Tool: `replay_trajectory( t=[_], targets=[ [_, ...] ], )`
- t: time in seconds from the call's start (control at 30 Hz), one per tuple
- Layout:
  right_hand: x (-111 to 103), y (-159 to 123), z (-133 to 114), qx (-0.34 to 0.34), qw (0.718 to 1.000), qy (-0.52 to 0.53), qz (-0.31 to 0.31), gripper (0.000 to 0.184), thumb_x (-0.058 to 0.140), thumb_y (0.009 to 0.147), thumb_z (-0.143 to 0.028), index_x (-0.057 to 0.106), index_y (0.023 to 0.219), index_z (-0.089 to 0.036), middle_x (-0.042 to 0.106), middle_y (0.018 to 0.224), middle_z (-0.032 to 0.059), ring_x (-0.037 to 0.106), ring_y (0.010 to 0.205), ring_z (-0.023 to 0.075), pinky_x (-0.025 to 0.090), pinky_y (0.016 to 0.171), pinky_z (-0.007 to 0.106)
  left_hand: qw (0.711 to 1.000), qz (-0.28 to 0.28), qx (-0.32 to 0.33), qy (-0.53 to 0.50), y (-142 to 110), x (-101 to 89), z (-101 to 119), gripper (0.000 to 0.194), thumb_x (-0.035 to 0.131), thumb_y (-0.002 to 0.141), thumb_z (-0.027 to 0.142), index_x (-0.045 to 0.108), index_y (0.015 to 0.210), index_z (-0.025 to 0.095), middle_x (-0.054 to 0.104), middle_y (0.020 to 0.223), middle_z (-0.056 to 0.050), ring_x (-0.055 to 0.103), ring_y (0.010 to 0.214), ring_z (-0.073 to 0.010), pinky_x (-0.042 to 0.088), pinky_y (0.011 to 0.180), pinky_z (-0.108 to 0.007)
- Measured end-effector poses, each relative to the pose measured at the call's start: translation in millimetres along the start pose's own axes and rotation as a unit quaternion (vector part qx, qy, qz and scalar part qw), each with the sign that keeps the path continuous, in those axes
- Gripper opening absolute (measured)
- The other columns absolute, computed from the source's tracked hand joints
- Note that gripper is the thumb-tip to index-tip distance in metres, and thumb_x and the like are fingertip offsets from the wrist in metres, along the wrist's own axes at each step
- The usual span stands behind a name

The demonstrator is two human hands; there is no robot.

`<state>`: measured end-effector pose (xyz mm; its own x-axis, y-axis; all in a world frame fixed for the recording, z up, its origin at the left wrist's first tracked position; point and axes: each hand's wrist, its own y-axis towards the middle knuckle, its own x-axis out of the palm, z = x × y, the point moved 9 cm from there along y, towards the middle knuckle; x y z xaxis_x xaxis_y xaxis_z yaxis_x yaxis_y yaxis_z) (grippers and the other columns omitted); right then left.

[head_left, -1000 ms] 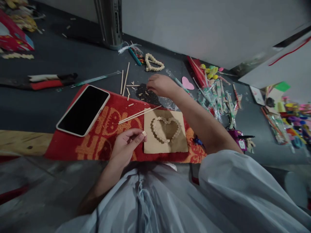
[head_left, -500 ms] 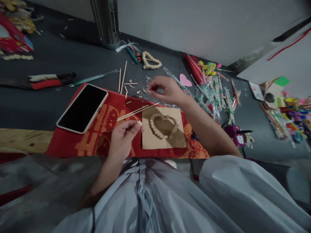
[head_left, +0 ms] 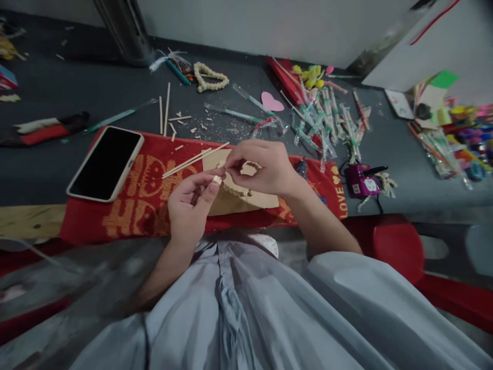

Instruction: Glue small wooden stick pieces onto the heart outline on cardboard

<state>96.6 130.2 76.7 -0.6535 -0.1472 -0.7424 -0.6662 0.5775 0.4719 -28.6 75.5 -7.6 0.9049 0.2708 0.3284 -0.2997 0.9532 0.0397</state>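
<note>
Between thumb and fingertips, my left hand pinches a small cluster of pale wooden stick pieces. My right hand has come up against it, thumb and forefinger closed at the cluster's far side; what lies in that pinch is too small to make out. Beneath both hands a square of brown cardboard rests on a red towel. A heart outline of short pale pieces lies on the cardboard, partly covered by my right hand. Two long thin sticks lie just left of it.
A phone lies on the towel's left end, with red-handled pliers beyond. Behind are cut stick bits, a finished-looking heart frame and a pink paper heart. Wrapped glue sticks and a purple device stand right.
My right hand has moved from the scattered stick bits down to my left hand, and their fingertips now meet. The left hand still holds its small cluster. The view has shifted slightly right.
</note>
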Motion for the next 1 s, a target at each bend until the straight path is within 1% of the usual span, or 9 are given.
replay_trajectory(
  t=[0.1, 0.2, 0.27, 0.4, 0.53, 0.67, 0.8, 0.9, 1.0],
  targets=[
    [-7.0, -13.9, -5.2, 0.012, 1.0, -0.022, 0.01, 0.012, 0.052, 0.087, -0.017, 0.063, 0.083, -0.02, 0.069, 0.08, 0.0018, 0.064, 0.078, 0.0139, 0.051, 0.073, 0.027, 1.0, -0.012, 0.003, -0.002, -7.0, 7.0, -2.7, 0.022, 0.081, 0.078, 0.04, 0.074, 0.086, 0.021, 0.078, 0.097, -0.005, 0.073, 0.089, -0.017, 0.057, 0.083, -0.028],
    [-14.9, -25.6, -9.7, 0.042, 0.999, -0.021, 0.016, 0.01, 0.054, 0.088, -0.017, 0.063, 0.092, -0.019, 0.07, 0.086, 0.0029, 0.064, 0.078, 0.0136, 0.052, 0.074, 0.028, 0.999, -0.028, 0.01, -0.015, -13.3, 14.8, -2.9, 0.016, 0.081, 0.079, 0.035, 0.075, 0.086, 0.023, 0.079, 0.096, -0.004, 0.074, 0.089, -0.0165, 0.058, 0.085, -0.028],
    [-20.7, -32.2, -14.1, 0.057, 0.998, -0.014, 0.022, 0.01, 0.055, 0.089, -0.017, 0.062, 0.096, -0.019, 0.07, 0.089, 0.0035, 0.065, 0.078, 0.0131, 0.054, 0.075, 0.028, 0.999, -0.035, 0.013, -0.012, -17.3, 19.1, -2.6, 0.014, 0.081, 0.079, 0.034, 0.075, 0.086, 0.023, 0.079, 0.097, -0.004, 0.074, 0.088, -0.0162, 0.059, 0.086, -0.028],
    [-27.3, -43.5, -18.8, 0.077, 0.997, -0.007, 0.031, 0.008, 0.055, 0.093, -0.022, 0.061, 0.098, -0.019, 0.069, 0.091, 0.0031, 0.066, 0.082, 0.0129, 0.056, 0.077, 0.028, 0.999, -0.036, 0.019, 0.005, -23.8, 24.2, -2.7, 0.016, 0.08, 0.08, 0.036, 0.074, 0.086, 0.022, 0.079, 0.097, -0.004, 0.074, 0.082, -0.0149, 0.061, 0.083, -0.028],
    [-30.9, -53.6, -21.6, 0.05, 0.997, 0.005, 0.065, 0.011, 0.054, 0.097, -0.027, 0.061, 0.101, -0.019, 0.068, 0.092, 0.0007, 0.067, 0.083, 0.0105, 0.058, 0.077, 0.026, 0.999, -0.036, 0.011, -0.004, -27.3, 27.6, -4.5, 0.02, 0.083, 0.076, 0.039, 0.074, 0.084, 0.022, 0.078, 0.087, -0.002, 0.074, 0.077, -0.0156, 0.063, 0.079, -0.03],
    [-34.6, -62.6, -25.4, 0.016, 0.994, 0.022, 0.109, 0.01, 0.056, 0.098, -0.026, 0.06, 0.1, -0.018, 0.068, 0.091, -0.0015, 0.067, 0.08, 0.0071, 0.058, 0.075, 0.022, 0.997, -0.048, 0.004, -0.057, -28.9, 34.8, -3.1, 0.022, 0.086, 0.072, 0.039, 0.076, 0.082, 0.022, 0.077, 0.081, 0.0, 0.073, 0.069, -0.0138, 0.064, 0.071, -0.028],
    [-35.4, -68.6, -24.2, 0.02, 0.991, 0.035, 0.127, 0.007, 0.06, 0.096, -0.025, 0.06, 0.095, -0.018, 0.069, 0.088, -0.0019, 0.067, 0.077, 0.0074, 0.059, 0.073, 0.022, 0.994, -0.049, -0.013, -0.093, -29.8, 40.8, -3.3, 0.027, 0.09, 0.067, 0.039, 0.075, 0.079, 0.02, 0.076, 0.076, 0.0, 0.072, 0.064, -0.0124, 0.064, 0.067, -0.026],
    [-34.3, -71.8, -21.3, 0.03, 0.99, 0.048, 0.13, 0.009, 0.062, 0.095, -0.028, 0.061, 0.094, -0.019, 0.07, 0.087, -0.002, 0.068, 0.078, 0.0084, 0.06, 0.073, 0.024, 0.991, -0.056, -0.028, -0.114, -30.1, 44.0, -4.9, 0.026, 0.091, 0.066, 0.035, 0.075, 0.078, 0.018, 0.075, 0.075, 0.0, 0.072, 0.065, -0.0125, 0.064, 0.067, -0.025],
    [-34.4, -74.4, -20.1, 0.03, 0.988, 0.065, 0.14, 0.008, 0.063, 0.094, -0.026, 0.061, 0.094, -0.018, 0.07, 0.087, -0.0022, 0.069, 0.079, 0.0088, 0.06, 0.074, 0.024, 0.99, -0.065, -0.049, -0.115, -30.0, 45.8, -8.2, 0.028, 0.091, 0.065, 0.036, 0.074, 0.078, 0.018, 0.074, 0.073, 0.001, 0.072, 0.063, -0.0123, 0.064, 0.069, -0.025]
  ],
)
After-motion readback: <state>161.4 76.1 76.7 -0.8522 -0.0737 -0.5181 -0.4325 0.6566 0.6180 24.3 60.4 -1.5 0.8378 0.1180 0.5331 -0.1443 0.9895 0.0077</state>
